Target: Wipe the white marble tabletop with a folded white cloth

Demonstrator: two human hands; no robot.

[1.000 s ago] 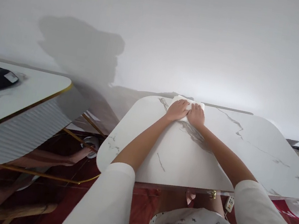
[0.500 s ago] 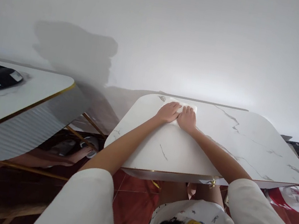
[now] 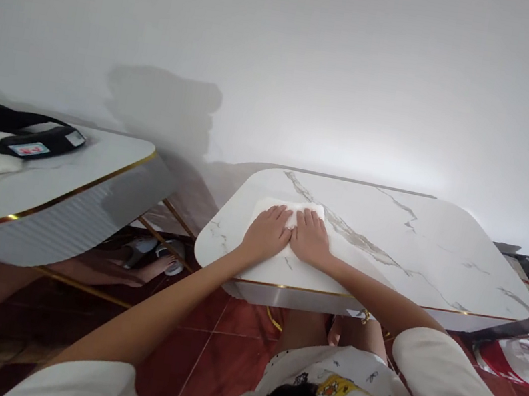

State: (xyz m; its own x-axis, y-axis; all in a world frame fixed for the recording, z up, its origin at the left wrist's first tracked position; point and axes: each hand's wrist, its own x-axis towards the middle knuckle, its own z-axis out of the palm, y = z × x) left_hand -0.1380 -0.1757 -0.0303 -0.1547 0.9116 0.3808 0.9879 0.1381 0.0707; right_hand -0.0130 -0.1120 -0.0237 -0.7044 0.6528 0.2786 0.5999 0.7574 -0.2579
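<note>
Left hand (image 3: 269, 232) and right hand (image 3: 309, 236) rest flat, loosely spread, on white cloth (image 3: 293, 219), marbled counter (image 3: 442, 255). Plastic bag (image 3: 518, 360) far right, contents unclear.

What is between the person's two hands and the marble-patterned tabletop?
A white cloth: in the head view, the left hand and right hand rest on it, with the tabletop beneath.
</note>
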